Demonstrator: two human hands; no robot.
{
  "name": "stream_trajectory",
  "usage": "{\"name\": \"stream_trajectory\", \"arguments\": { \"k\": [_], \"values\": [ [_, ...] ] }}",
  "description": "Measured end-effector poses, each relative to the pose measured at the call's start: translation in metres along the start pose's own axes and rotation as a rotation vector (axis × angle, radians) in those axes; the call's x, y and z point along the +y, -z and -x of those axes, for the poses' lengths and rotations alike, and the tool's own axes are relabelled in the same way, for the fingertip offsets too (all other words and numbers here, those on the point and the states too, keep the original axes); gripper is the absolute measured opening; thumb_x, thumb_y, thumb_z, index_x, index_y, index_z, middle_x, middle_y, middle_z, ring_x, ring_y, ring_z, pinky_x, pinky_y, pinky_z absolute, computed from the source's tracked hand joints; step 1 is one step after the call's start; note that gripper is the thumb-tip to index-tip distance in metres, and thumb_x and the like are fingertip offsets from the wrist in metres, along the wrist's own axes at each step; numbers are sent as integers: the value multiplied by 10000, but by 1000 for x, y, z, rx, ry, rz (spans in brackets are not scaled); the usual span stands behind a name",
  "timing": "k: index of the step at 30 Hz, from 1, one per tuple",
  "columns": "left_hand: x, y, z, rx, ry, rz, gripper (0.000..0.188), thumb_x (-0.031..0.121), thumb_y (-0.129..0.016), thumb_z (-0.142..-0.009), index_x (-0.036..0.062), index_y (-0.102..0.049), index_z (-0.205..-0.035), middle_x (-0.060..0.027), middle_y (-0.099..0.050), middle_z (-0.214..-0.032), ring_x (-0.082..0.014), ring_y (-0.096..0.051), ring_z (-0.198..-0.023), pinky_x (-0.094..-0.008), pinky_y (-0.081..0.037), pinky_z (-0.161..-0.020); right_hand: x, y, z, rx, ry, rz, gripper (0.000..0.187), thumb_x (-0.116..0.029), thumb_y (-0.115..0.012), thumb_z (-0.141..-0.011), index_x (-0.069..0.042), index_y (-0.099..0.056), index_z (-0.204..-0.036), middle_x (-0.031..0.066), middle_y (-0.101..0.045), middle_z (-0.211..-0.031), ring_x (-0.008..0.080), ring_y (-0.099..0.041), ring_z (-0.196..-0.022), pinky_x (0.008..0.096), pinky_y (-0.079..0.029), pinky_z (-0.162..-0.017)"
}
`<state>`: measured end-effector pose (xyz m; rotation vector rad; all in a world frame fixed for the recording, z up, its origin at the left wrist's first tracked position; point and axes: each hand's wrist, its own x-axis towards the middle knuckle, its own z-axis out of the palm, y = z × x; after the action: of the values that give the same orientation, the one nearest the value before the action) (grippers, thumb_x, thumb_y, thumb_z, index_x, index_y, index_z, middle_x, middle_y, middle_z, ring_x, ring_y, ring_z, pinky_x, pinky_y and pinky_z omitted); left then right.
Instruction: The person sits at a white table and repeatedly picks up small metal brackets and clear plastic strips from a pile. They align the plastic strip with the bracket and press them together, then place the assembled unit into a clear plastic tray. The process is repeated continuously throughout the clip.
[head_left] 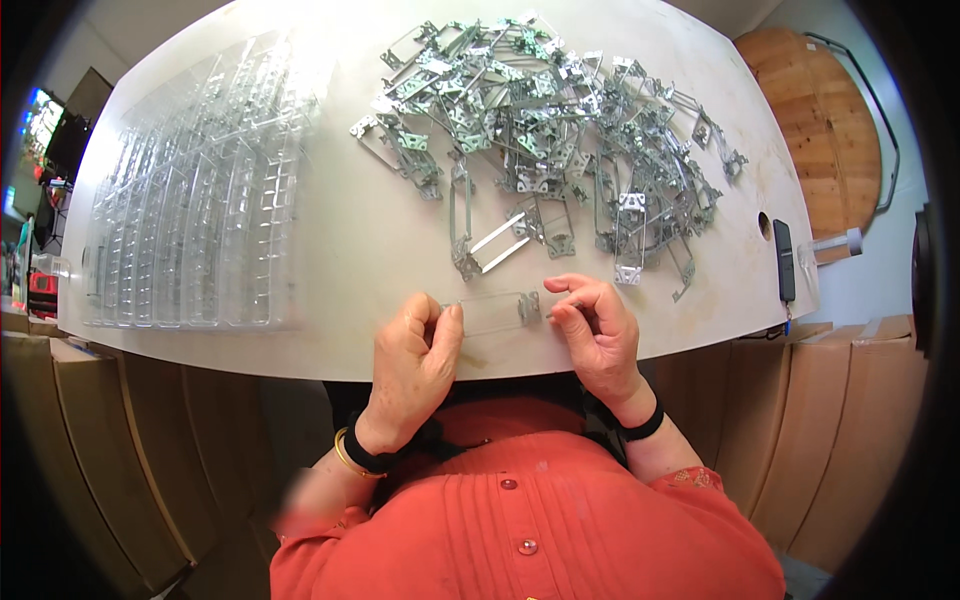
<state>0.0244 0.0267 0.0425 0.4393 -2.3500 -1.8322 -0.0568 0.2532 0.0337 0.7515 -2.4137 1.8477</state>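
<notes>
Between thumb and bent fingers, my left hand grips one end of a thin rectangular metal frame, slightly blurred, above the table's near edge. My right hand is just right of the frame's other end, with a small gap between them. Its thumb and fingers are curled together; a tiny dark bit shows at the tips, too small to name. Beyond both hands lies a large tangled heap of similar silvery metal frames. Two white strips show on a frame at the heap's near side.
Clear plastic compartment trays cover the left of the white table. A dark handheld device and a clear tube are at the right edge. A round wooden board stands beyond; cardboard boxes flank me.
</notes>
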Motion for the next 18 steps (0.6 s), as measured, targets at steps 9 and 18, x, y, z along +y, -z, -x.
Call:
{"name": "stream_trajectory", "arguments": {
  "k": [9,18],
  "values": [
    [19,-4,8,2,-125,-95,215,142,-680,-1049,1,-599,-907,-72,-540,-652,-124,-460,-594,-349,-421,-544,-13,7,-3,-177,-144,3,79,-72,-705,-1020,-22,-648,-996,141,-782,-1097,124,-665,-763,270,-525,-682],
    [15,-9,9,33,-142,14,221,162,-710,-1037,-6,-611,-933,-85,-577,-670,-140,-521,-592,-342,-444,-548,-34,4,2,-326,-304,-169,53,-29,-672,-1045,-7,-625,-1033,100,-749,-1022,110,-691,-765,235,-544,-659]
  ]
}}
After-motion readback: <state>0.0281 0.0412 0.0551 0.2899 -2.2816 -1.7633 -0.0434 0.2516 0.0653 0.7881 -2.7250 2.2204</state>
